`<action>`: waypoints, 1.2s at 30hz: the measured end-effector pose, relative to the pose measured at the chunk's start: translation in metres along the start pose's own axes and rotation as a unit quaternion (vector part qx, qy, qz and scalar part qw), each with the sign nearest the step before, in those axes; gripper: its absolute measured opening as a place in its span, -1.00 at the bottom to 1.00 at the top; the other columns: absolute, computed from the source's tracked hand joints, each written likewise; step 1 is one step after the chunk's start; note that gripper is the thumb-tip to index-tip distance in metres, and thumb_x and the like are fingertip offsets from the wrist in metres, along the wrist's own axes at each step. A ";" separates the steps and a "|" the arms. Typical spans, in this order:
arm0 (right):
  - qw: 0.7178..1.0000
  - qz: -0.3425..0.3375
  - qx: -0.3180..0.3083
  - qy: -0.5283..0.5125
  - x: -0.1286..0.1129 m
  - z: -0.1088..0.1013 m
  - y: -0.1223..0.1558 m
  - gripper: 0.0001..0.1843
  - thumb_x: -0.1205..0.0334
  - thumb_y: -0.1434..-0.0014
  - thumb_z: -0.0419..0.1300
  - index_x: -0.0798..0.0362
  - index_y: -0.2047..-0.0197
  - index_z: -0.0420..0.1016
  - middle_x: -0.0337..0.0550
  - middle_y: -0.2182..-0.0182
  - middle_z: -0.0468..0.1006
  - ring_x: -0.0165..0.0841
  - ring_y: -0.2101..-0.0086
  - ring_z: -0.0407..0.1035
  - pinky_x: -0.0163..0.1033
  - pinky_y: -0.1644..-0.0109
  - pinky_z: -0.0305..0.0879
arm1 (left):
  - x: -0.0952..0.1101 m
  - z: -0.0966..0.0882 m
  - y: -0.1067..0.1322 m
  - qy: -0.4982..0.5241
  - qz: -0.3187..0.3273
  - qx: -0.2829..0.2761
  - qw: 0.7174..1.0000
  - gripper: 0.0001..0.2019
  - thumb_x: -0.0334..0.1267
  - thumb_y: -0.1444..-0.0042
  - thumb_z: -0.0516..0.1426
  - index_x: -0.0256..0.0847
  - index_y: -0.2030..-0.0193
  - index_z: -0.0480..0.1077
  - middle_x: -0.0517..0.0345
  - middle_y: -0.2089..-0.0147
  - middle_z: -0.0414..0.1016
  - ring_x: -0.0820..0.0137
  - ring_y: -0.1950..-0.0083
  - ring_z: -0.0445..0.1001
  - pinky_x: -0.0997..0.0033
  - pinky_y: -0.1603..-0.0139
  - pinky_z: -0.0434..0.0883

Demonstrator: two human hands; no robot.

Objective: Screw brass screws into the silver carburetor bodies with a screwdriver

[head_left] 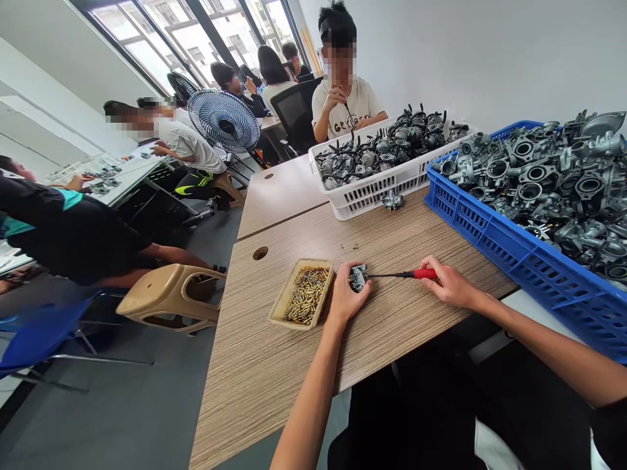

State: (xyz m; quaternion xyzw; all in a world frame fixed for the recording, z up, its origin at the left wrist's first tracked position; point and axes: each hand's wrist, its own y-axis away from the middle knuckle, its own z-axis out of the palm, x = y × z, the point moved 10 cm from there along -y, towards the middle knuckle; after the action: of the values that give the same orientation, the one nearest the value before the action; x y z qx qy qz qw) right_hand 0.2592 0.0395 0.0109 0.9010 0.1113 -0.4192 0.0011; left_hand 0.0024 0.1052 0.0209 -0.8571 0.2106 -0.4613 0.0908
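My left hand is closed around a small grey metal carburetor part, pressing it down on the wooden table. A screwdriver with a red handle is gripped in my right hand; its thin shaft lies level and its tip meets the part. Just left of my left hand sits a tan tray filled with small brass screws.
A blue crate heaped with grey castings fills the right side. A white basket of dark assembled parts stands behind, with one loose part before it. A person sits opposite; others work at the left. A tan stool stands beside the table.
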 end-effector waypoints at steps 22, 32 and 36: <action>1.000 0.004 0.007 -0.003 -0.005 -0.003 -0.001 -0.85 0.05 -0.37 0.11 -0.09 0.14 0.27 -0.34 0.49 0.37 -0.30 0.49 0.26 -0.21 0.31 0.13 | 0.001 0.000 0.000 -0.007 0.002 -0.003 1.000 -0.63 -0.25 -0.14 0.28 -0.10 -0.09 0.42 0.03 -0.06 0.56 0.17 -0.11 0.54 0.10 -0.22 0.49; 1.000 0.017 0.000 0.004 0.002 0.000 -0.001 -0.75 -0.06 -0.44 0.06 -0.10 0.19 0.25 -0.35 0.51 0.31 -0.29 0.49 0.23 -0.21 0.31 0.08 | 0.001 0.000 0.000 -0.003 0.002 0.004 1.000 -0.63 -0.24 -0.13 0.28 -0.10 -0.08 0.41 0.03 -0.05 0.56 0.17 -0.09 0.55 0.10 -0.21 0.50; 1.000 0.017 -0.001 0.006 0.003 0.001 0.000 -0.73 -0.07 -0.46 0.05 -0.09 0.21 0.24 -0.35 0.50 0.30 -0.30 0.49 0.24 -0.21 0.31 0.07 | 0.001 0.000 0.000 -0.005 0.002 0.006 1.000 -0.63 -0.25 -0.13 0.28 -0.10 -0.08 0.42 0.03 -0.04 0.56 0.17 -0.09 0.54 0.10 -0.20 0.50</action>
State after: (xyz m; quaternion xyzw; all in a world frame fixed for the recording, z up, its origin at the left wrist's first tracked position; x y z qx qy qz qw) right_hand 0.2602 0.0404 0.0079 0.9052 0.0959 -0.4139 0.0084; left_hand 0.0023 0.1046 0.0216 -0.8587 0.2084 -0.4578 0.0982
